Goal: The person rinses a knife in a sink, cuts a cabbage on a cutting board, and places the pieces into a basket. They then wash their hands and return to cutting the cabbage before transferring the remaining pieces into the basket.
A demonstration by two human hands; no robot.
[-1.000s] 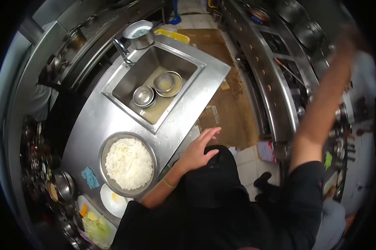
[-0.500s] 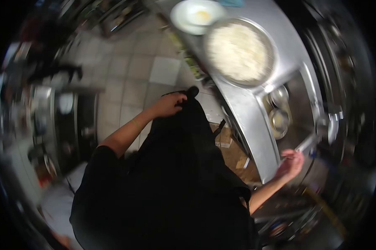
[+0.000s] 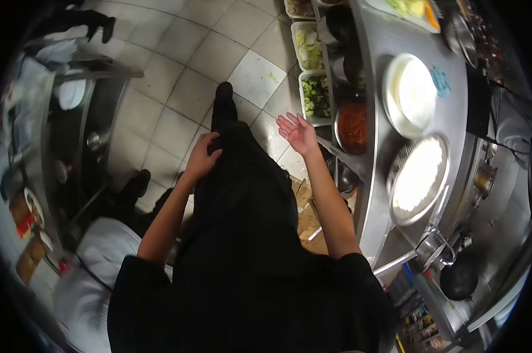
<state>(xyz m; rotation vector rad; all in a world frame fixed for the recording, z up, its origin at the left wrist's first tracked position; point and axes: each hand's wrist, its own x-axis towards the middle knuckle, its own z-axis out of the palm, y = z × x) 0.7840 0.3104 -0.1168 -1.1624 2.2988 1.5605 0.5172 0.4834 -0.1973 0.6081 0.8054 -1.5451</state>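
My left hand [image 3: 203, 156] hangs beside the dark apron [image 3: 236, 188], its fingers loosely apart and nothing in them. In front of me my right hand [image 3: 299, 134] is raised, palm up with spread fingers, and it too holds nothing. Closest to it are a white basket of chopped green vegetables [image 3: 316, 97] and a pot of red sauce [image 3: 353, 126] beneath the counter's edge. On the steel counter [image 3: 379, 176] stands a large round colander of white rice [image 3: 419, 176], with a stack of white plates [image 3: 412, 97] beyond it.
More baskets of cut vegetables [image 3: 308, 47] line the low shelf at the counter's side. A blue cloth [image 3: 439, 81] lies by the plates. A person in a grey shirt [image 3: 98, 282] is close on my left. Tiled floor [image 3: 177, 112] stretches ahead.
My right hand has come from beside the sink to in front of me, now palm up. The view has turned, and the counter with its baskets shows farther along. My left hand stays by the apron.
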